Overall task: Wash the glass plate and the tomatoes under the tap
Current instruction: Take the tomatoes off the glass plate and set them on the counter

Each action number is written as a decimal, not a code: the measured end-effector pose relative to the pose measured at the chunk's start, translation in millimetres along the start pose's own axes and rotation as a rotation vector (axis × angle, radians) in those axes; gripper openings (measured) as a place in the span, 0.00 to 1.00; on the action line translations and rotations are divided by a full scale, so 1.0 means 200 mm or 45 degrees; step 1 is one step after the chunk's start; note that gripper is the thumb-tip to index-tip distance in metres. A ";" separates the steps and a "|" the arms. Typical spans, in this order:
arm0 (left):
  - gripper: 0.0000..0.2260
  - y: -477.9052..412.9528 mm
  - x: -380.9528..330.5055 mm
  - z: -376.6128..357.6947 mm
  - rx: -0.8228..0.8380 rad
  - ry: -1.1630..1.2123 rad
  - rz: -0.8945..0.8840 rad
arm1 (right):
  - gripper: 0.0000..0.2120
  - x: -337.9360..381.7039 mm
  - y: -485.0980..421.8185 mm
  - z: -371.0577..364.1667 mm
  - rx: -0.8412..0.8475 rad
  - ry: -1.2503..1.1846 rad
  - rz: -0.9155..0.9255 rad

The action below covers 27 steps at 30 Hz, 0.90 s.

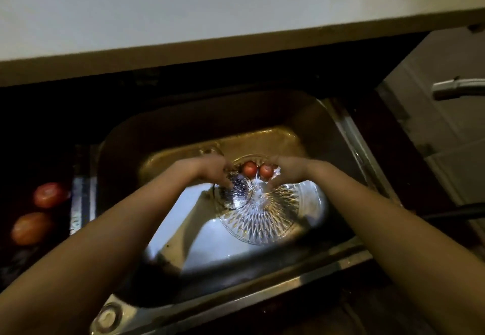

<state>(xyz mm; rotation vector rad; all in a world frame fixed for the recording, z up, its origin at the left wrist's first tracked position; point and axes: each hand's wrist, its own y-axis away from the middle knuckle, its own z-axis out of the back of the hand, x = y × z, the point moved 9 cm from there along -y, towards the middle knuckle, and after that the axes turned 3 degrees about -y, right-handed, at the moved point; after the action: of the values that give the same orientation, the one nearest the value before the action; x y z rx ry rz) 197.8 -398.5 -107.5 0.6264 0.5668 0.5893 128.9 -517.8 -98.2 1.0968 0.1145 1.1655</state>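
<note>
Far left, on the dark counter (39, 156): two red round tomatoes (47, 194), one behind the other, just beside the sink's left rim and well apart from the plate. Across the top, a pale white slab (236, 14) with a thick front edge overhangs the far side of the basin.

Rectangular stainless steel sink (210, 117): a round fitting (107, 316) sits in the near left corner of its rim. The basin floor is wet, with strong white glare on the near half.

Left hand (212, 169): the forearm comes in over the near rim and hides part of the basin's left floor. The fingers curl down over the plate's far left edge, grasping it.

Clear round cut-glass plate (262, 208): inside the sink, right of centre, with diamond facets radiating from a star at the middle. Whether it rests on the floor or is lifted, I cannot tell. Two small red tomatoes (249, 169) sit side by side on its far rim, touching each other, between the two hands.

Right hand (286, 170): the fingers are bent against the right-hand tomato and the plate rim. The area is blurred, so I cannot tell what it grasps, if anything.

Far right: a grey metal tap spout (456, 88), up and well to the right of the plate. A dark hose (459, 211) lies by the sink's right rim.
</note>
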 end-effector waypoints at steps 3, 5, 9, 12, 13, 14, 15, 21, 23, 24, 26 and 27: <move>0.24 -0.17 -0.02 -0.09 -0.016 -0.012 0.035 | 0.28 -0.15 -0.09 0.00 -0.134 -0.042 -0.006; 0.21 -0.25 -0.02 -0.12 -0.044 -0.021 0.076 | 0.30 -0.25 -0.15 -0.01 -0.223 -0.061 -0.032; 0.19 -0.40 0.01 -0.16 -0.131 0.052 0.147 | 0.32 -0.38 -0.27 -0.02 -0.343 -0.074 -0.057; 0.24 -0.48 0.03 -0.17 -0.236 0.139 0.177 | 0.31 -0.45 -0.35 -0.02 -0.415 -0.115 -0.087; 0.26 -0.50 0.03 -0.17 -0.270 0.175 0.175 | 0.31 -0.47 -0.37 -0.02 -0.446 -0.124 -0.095; 0.26 -0.52 0.04 -0.17 -0.295 0.209 0.175 | 0.31 -0.48 -0.39 -0.02 -0.482 -0.132 -0.096; 0.26 -0.54 0.04 -0.18 -0.314 0.235 0.177 | 0.30 -0.49 -0.40 -0.02 -0.523 -0.146 -0.091; 0.22 -0.60 0.04 -0.22 -0.439 0.357 0.203 | 0.28 -0.46 -0.48 -0.06 -0.606 -0.246 -0.006; 0.24 -0.60 0.04 -0.22 -0.488 0.405 0.211 | 0.27 -0.46 -0.48 -0.07 -0.644 -0.269 -0.004; 0.25 -0.60 0.05 -0.22 -0.505 0.444 0.218 | 0.26 -0.46 -0.49 -0.07 -0.656 -0.289 -0.007; 0.26 -0.60 0.06 -0.22 -0.515 0.511 0.232 | 0.26 -0.45 -0.49 -0.07 -0.658 -0.308 -0.004; 0.27 -0.60 0.06 -0.22 -0.516 0.531 0.235 | 0.26 -0.44 -0.49 -0.07 -0.654 -0.306 0.002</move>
<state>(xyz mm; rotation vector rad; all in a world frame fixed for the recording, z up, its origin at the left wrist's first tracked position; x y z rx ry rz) 216.0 -454.1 -221.9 0.1685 0.7565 0.9914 146.6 -574.9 -216.4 0.7678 -0.3562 0.9803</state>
